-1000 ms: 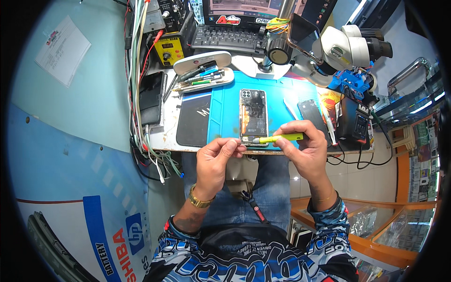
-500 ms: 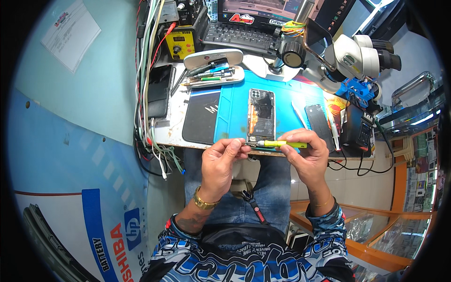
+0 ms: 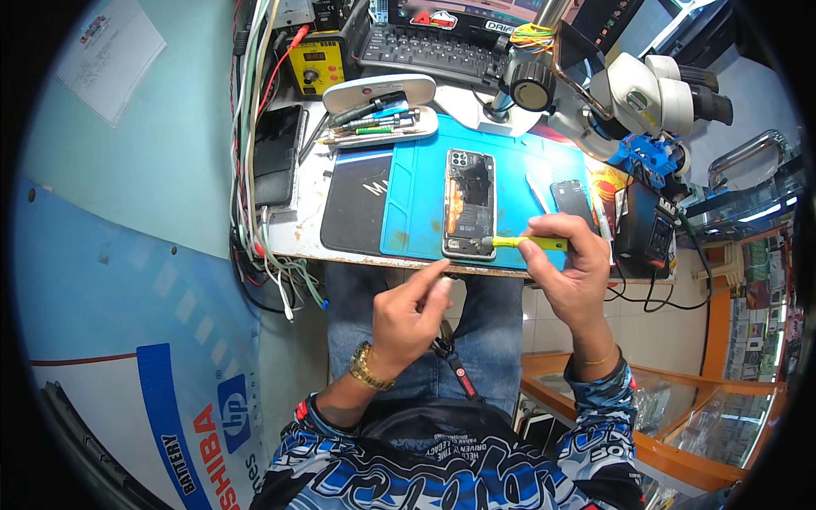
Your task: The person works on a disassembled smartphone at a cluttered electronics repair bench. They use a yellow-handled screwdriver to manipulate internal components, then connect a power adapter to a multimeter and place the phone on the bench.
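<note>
A cluttered repair bench stands against a pale blue wall, with a glass display case below and to the right of the person's knees. On the bench lies a blue work mat, and beside it to the left a dark mat. Beyond the mats sit a keyboard, a yellow meter and a bundle of cables hanging down the bench's left edge. A stereo microscope on its arm leans in above the right hand.

The right hand is closed around a yellow-handled screwdriver, pinched between thumb and fingers and held level. Its tip points left and meets the lower right corner of an opened smartphone, which lies on the blue mat with its back cover off, just left of that hand and ahead of the left one. A second dark phone part lies just above the right hand's knuckles, and a black box with wires stands to its right.

The left hand hovers off the bench's front edge over the lap, loosely curled, with forefinger and thumb brought narrowly together; whether anything small sits between them cannot be told. It touches neither phone nor mat. A gold watch circles its wrist.

Farther from the left hand, past the dark mat, a white oval tray holds several pens, tweezers and drivers laid side by side, with its white lid resting just behind.
</note>
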A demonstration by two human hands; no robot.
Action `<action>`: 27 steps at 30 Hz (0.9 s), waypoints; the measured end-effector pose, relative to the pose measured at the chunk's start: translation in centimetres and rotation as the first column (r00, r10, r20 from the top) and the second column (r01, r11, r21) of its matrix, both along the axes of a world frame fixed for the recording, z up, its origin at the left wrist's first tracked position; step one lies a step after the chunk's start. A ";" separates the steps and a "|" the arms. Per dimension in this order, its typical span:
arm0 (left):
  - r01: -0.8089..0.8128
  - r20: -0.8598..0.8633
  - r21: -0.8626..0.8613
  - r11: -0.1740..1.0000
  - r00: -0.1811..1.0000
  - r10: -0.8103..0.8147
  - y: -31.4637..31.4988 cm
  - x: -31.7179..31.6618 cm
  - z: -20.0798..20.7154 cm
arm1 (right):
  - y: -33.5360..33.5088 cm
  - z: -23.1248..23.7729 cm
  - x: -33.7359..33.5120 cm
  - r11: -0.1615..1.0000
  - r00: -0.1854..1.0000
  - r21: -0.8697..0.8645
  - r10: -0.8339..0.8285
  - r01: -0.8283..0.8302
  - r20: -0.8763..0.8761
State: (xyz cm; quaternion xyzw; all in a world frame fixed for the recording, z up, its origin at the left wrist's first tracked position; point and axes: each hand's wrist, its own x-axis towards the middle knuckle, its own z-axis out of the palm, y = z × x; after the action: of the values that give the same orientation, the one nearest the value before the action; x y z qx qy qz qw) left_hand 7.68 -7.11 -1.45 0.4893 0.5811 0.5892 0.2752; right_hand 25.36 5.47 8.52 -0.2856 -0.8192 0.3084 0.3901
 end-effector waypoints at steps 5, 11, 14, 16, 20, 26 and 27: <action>-0.039 -0.494 0.076 0.996 0.867 0.072 0.9 0.6 -1.1 | 1.0 1.4 -1.3 0.964 0.973 0.229 0.083 -0.133 0.216; -0.047 -0.495 0.042 0.998 0.867 0.062 1.2 0.5 -1.6 | 1.8 1.2 -2.7 0.947 0.949 0.234 0.153 -0.221 0.275; -0.046 -0.483 0.025 0.999 0.874 0.052 1.1 0.4 -1.8 | 1.7 1.0 -2.9 0.946 0.944 0.235 0.151 -0.225 0.295; -0.042 -0.476 0.011 0.999 0.878 0.042 1.0 0.4 -1.7 | 1.7 0.9 -3.0 0.947 0.943 0.233 0.148 -0.222 0.297; -0.041 -0.466 0.011 0.999 0.884 0.042 0.9 0.4 -1.9 | 1.8 0.6 -3.1 0.951 0.940 0.214 0.153 -0.224 0.305; -0.012 -0.471 -0.025 1.000 0.882 -0.001 0.9 0.6 -2.0 | 3.2 1.5 -5.1 0.907 0.925 0.287 0.215 -0.308 0.315; -0.009 -0.477 -0.025 1.000 0.879 -0.004 0.8 0.7 -2.0 | 3.2 1.8 -5.4 0.893 0.899 0.330 0.157 -0.306 0.408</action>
State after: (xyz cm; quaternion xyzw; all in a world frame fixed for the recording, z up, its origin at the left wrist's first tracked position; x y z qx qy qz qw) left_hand 8.33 -6.33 -3.42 0.6148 0.6393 0.4432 0.1295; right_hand 19.93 8.70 10.35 -0.1549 -0.9509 0.1264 0.2364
